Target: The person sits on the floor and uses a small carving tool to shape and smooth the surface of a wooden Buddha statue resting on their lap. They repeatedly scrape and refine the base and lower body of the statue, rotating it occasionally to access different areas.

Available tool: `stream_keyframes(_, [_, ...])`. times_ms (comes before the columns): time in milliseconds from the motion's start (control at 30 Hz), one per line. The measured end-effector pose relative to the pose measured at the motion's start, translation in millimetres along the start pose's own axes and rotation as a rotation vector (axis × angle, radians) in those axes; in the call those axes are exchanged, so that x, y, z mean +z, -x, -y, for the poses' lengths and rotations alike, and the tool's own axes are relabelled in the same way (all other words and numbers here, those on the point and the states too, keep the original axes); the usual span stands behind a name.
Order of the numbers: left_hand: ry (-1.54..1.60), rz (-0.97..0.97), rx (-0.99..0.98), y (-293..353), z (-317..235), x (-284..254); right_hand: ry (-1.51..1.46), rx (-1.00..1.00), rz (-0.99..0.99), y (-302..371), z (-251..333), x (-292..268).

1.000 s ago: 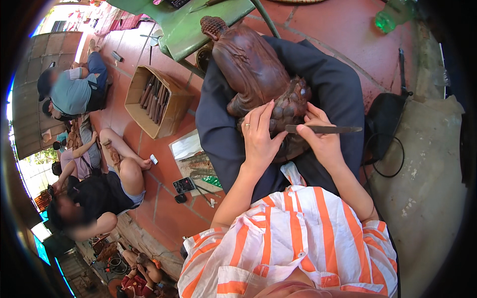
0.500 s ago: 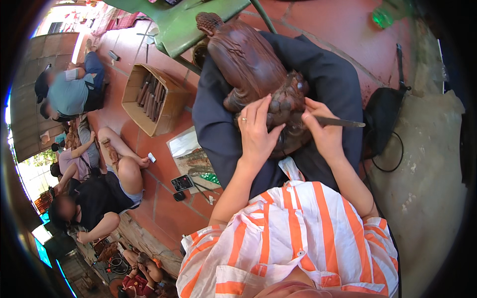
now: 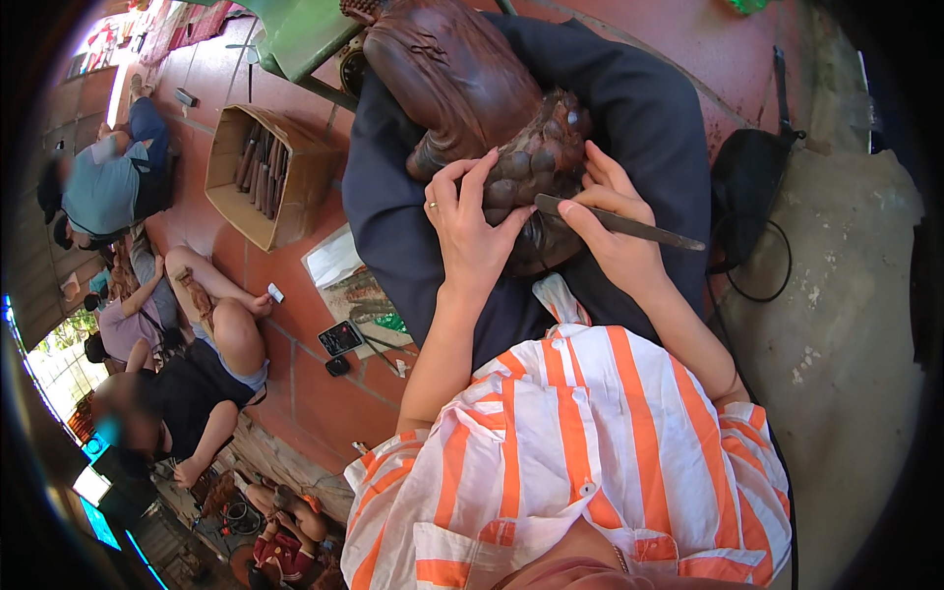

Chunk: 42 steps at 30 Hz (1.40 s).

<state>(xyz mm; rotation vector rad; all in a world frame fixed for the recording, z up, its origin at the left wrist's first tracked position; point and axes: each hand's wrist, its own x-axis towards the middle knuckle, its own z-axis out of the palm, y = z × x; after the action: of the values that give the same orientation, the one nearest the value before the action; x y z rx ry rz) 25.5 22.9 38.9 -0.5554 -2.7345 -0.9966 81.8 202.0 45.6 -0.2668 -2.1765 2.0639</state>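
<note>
Across my lap lies a dark brown carved wooden statue (image 3: 462, 79), a robed figure with a knobbly carved part (image 3: 536, 157) toward me. Against the left side of that carving rests my left hand (image 3: 470, 221), fingers bent over its edge and thumb reaching inward; a ring shows on one finger. My right hand (image 3: 615, 231) grips a flat, dark file (image 3: 639, 230) between thumb and fingers. The file's inner end touches or nearly touches the carving's near edge, and its other end points out to the right.
A cardboard box (image 3: 265, 221) of wooden-handled tools stands on the red tiles at left, near a phone (image 3: 340, 338). Several people sit farther left. A green chair (image 3: 310, 39) is beyond the statue; a black bag (image 3: 752, 187) with a cord lies at right.
The view has shifted, so the scene sits further left. The file's inner end has come out from behind my right fingers and now shows at the carving's edge. My left hand stays on the statue.
</note>
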Motion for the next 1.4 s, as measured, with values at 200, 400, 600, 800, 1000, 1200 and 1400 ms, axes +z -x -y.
stream_keyframes(200, [0.003, 0.013, -0.039, 1.3, -1.0, 1.4, 0.079, -0.006, -0.007, -3.8, 7.2, 13.9])
stream_keyframes(400, [-0.026, 0.012, -0.05, 1.7, -3.4, 0.6, -0.18, 0.133, -0.003, -7.1, -5.9, -6.3])
stream_keyframes(600, [0.008, 0.03, -0.053, 0.6, -3.4, 2.1, -0.003, 0.014, -0.044, -3.9, 3.1, 13.5])
stream_keyframes(800, [-0.027, 0.025, -0.051, -0.8, -3.1, 1.5, -0.02, 0.058, 0.033, -7.5, 6.3, 1.7])
stream_keyframes(1000, [-0.025, 0.025, -0.058, 0.5, -3.5, 0.7, -0.205, 0.139, -0.05, -7.0, -6.3, -3.2])
stream_keyframes(1200, [-0.014, 0.023, -0.048, -0.3, -4.3, 2.2, 0.009, 0.004, -0.034, -3.8, 5.6, 10.2])
stream_keyframes(1400, [-0.034, 0.018, -0.059, 0.3, -5.8, -0.1, -0.258, 0.158, -0.033, -10.4, -11.7, -10.2])
